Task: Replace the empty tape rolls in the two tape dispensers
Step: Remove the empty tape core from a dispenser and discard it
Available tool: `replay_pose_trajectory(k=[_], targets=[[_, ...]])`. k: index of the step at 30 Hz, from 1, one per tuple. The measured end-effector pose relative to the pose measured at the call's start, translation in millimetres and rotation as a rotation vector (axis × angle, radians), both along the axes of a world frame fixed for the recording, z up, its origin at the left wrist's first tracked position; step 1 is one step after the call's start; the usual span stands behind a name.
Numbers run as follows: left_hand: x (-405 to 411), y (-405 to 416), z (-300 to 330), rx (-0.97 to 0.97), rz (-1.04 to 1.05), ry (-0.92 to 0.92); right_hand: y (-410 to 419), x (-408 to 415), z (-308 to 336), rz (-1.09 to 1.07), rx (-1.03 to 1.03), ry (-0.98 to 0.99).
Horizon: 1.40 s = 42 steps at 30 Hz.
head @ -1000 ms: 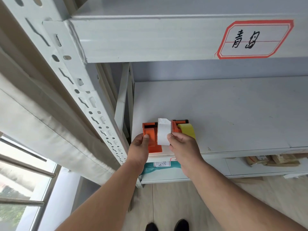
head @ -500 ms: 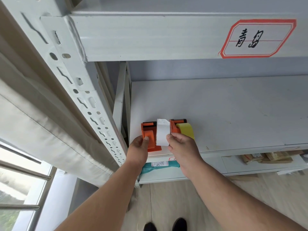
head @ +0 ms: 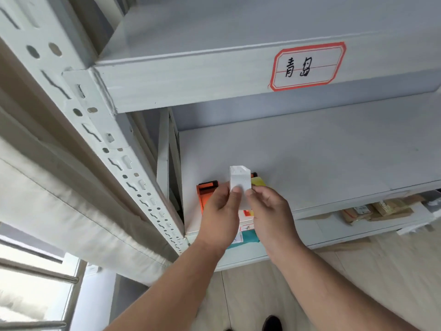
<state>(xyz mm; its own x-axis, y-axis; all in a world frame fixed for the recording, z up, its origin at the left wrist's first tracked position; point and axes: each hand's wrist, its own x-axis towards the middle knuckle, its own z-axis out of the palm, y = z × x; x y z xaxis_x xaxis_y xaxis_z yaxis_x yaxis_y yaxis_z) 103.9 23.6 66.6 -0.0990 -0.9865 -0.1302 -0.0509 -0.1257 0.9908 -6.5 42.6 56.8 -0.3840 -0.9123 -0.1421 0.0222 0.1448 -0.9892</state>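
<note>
White tape strip (head: 239, 180) pinched between left hand (head: 220, 211) and right hand (head: 270, 211), rising above both grips.

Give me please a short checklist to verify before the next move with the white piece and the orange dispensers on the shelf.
1. Both hands hold the white paper-like piece: ok; left hand and right hand pinch its lower edge.
2. Left orange plastic tape dispenser rests on the grey metal shelf: ok.
3. Second orange dispenser with the yellow tape roll in view: not ok, mostly hidden behind the white piece.
4. Dispensers sit safely back from the shelf edge: cannot tell, the hands cover it.
5. An empty roll remains inside a dispenser: cannot tell.
</note>
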Motion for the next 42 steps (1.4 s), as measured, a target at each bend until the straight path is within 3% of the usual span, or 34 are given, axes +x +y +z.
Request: replay_pose_trajectory(k=[8, 17, 29, 42], targets=[[-115.7, 27.5, 29.5, -0.077, -0.398, -0.021, 58.6, -85.7, 25.7, -0.422, -0.088, 0.06], [-265.4, 132.2, 56.0, -0.115, -0.858, -0.001, 185.4, -209.7, 46.1, -0.815, -0.127, 0.012], [-403.6, 294.1, 52.1, -0.099, -1.137, -0.066, 357.2, -322.9, 40.5, -1.132, -0.044, 0.019], [-524.1, 331.4, 34.6, -0.111, -1.323, -0.043, 402.4, -423.6, 34.3, -1.293, -0.026, -0.007]])
